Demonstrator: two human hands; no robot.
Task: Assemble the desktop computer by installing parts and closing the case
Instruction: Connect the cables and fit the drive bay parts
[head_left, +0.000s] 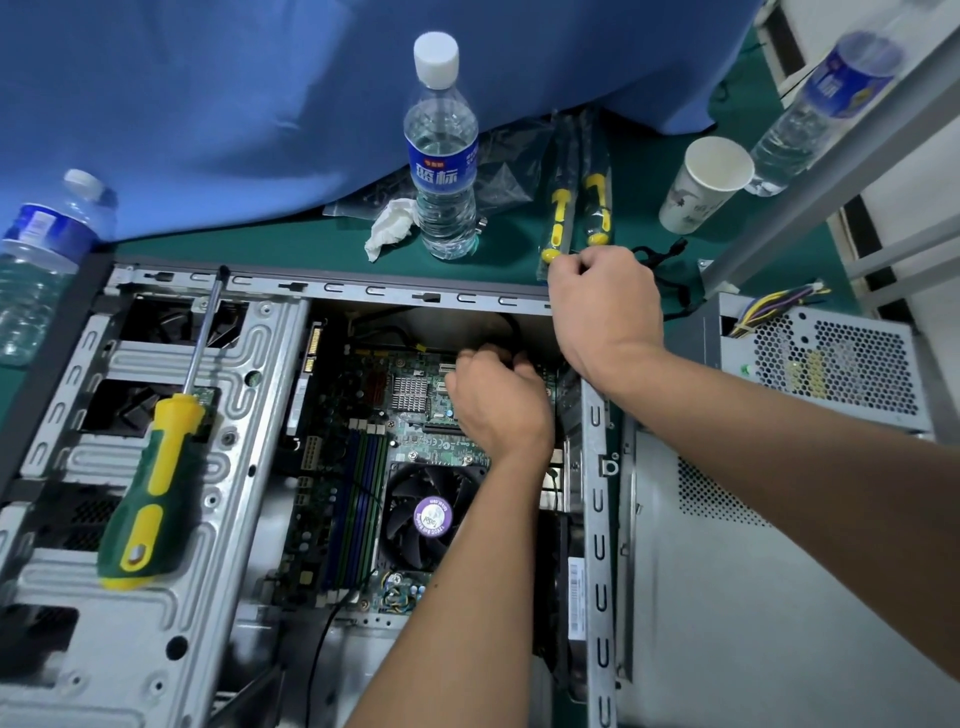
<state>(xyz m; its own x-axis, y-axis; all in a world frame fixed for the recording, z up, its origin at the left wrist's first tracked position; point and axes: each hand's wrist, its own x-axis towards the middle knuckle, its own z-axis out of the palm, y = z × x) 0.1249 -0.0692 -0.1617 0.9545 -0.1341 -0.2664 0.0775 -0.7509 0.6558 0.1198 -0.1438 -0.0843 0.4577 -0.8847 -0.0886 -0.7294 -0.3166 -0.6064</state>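
Fingers of the left hand curl down over the motherboard near a black cable; they seem to pinch its end, probably to seat a plug, though the grip itself is hidden. The right hand is curled over the case at its far rim, likely to steady it, and whether it holds anything I cannot tell. A fan sits just below the left wrist. A screwdriver lies on the drive cage, parked within reach. The power supply stands outside the case to the right, not yet fitted. Around it, the green desk carries a bottle, a cup and packed screwdrivers, with blue cloth behind.
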